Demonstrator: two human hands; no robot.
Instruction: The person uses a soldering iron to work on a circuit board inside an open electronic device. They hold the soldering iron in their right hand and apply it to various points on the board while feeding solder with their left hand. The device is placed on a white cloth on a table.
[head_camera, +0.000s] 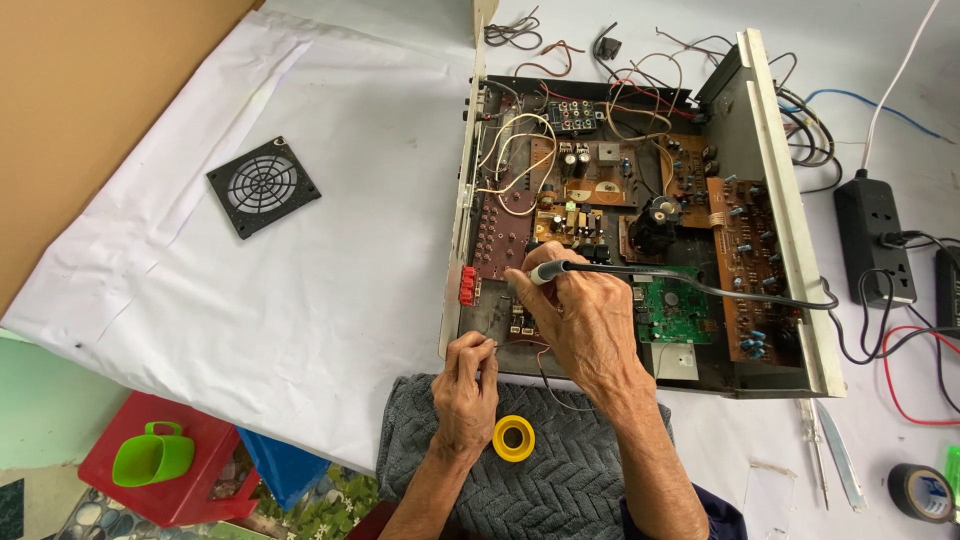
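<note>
An opened electronic chassis (800, 250) lies on a white sheet, full of brown circuit boards, a green board (672, 310) and loose wires. My right hand (585, 320) grips a soldering iron (560, 268) by its grey handle, tip down near the boards at the chassis's front left. The iron's black cord (760, 297) trails right. My left hand (465, 385) pinches a thin strand, likely solder wire, just left of the iron's tip. A yellow spool (513, 438) rests on a grey knitted cloth (560, 480) below both hands.
A black fan grille (263, 186) lies on the white sheet to the left. A black power strip (875, 240), red and black cables and a tape roll (920, 492) sit at the right. A red stool with a green cup (152, 458) stands lower left.
</note>
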